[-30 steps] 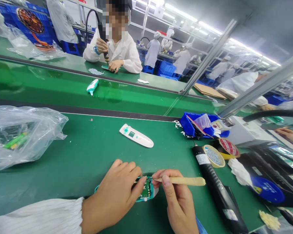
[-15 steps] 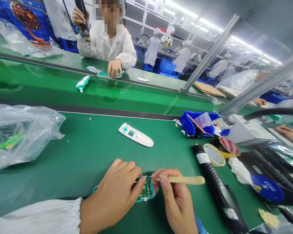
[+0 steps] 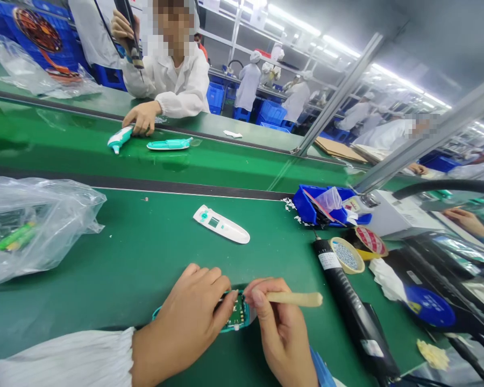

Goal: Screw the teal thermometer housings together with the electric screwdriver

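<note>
Near the front of the bench, my left hand lies closed over a teal thermometer housing, covering most of it. At the housing's right end a green circuit board shows inside. My right hand pinches a pale flat stick, which looks like wood or bamboo. Its near tip is hidden by my fingers beside the board's right end. Beyond my hands lies a white thermometer cover with a small display window and teal buttons.
A clear plastic bag with green items lies left. On the right are a black electric screwdriver, a dish of small screws and a blue bin. Across the green belt, a co-worker's hand touches a teal-white thermometer.
My hands keep nearly the same pose, the stick slightly further left. The co-worker's hand has moved left to the thermometer, leaving a teal housing on the belt. The view has shifted slightly.
</note>
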A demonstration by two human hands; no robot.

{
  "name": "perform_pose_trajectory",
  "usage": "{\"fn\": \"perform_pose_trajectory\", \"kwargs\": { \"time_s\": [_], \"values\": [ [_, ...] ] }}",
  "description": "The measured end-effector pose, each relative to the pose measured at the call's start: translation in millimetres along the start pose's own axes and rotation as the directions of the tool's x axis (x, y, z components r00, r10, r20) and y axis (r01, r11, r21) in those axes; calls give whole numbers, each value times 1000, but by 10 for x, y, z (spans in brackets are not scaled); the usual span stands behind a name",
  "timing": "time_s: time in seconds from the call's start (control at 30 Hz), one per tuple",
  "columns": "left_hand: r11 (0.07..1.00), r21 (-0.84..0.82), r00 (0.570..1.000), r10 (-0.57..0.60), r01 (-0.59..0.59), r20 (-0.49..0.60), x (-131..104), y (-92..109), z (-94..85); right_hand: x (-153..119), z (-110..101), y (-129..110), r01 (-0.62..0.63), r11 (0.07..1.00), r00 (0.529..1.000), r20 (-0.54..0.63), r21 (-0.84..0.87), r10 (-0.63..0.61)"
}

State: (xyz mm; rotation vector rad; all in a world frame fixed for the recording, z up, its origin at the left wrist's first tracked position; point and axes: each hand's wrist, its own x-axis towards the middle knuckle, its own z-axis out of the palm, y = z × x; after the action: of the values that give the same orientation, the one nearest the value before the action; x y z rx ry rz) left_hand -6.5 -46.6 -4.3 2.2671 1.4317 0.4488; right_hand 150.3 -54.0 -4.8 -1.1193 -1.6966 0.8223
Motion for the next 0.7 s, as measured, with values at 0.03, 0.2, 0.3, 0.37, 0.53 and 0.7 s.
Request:
{"fn": "perform_pose_trajectory", "kwargs": {
  "time_s": [0.03,0.2,0.3,0.37,0.53,0.7],
  "values": [
    [1000,-3,1000,-3,3,1,-4,-1,-3,-3,0,0,3,1000,1000,-5,-13,-3],
    [994,-110,999,-3,9,52,-60,19,-130,-24,-18,-25,-69,992,995,-64,104,76],
    [988,-151,997,-1,13,83,-115,22,-213,-37,-17,-37,-128,957,988,-54,261,147],
    [989,-148,994,1,15,107,-148,9,-231,-37,-2,-40,-147,941,987,-17,305,160],
    [990,-137,994,-11,25,107,-190,-35,-196,-15,35,-56,-113,970,993,65,216,101],
    [991,-131,993,-11,26,114,-193,-29,-194,-4,45,-66,-65,985,995,79,157,53]
  ]
}}
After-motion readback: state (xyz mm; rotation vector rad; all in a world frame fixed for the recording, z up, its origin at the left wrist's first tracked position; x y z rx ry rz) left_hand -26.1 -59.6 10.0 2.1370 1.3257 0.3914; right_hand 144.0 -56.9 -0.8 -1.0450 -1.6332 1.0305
